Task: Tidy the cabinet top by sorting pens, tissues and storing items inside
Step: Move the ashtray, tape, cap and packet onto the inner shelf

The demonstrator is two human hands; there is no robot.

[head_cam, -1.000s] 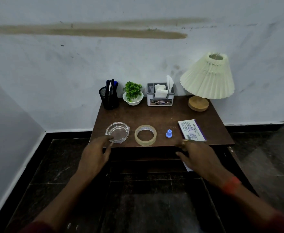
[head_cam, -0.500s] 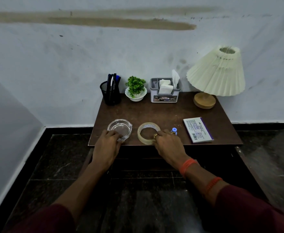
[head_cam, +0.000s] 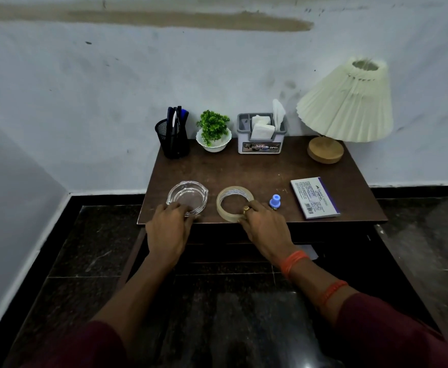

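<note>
Head view: pens [head_cam: 176, 120] stand in the mesh holder [head_cam: 173, 144] and tissues [head_cam: 262, 126] sit in the grey caddy [head_cam: 261, 147], upper centre of frame; sorting appears complete. Storing is outstanding: the glass ashtray [head_cam: 188, 195], tape roll [head_cam: 229, 199], blue cap [head_cam: 274, 201] and white booklet [head_cam: 314, 197] lie along the near edge of the surface [head_cam: 244, 168], mid-frame. The left hand [head_cam: 168, 229] grasps the ashtray's near rim; the right hand [head_cam: 265, 227] grasps the tape roll's near side. Neither item appears lifted.

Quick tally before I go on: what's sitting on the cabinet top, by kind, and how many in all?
glass ashtray: 1
tape roll: 1
small blue cap: 1
white printed pack: 1
pen cup: 1
potted plant: 1
tissue holder: 1
lamp: 1
Total: 8
</note>
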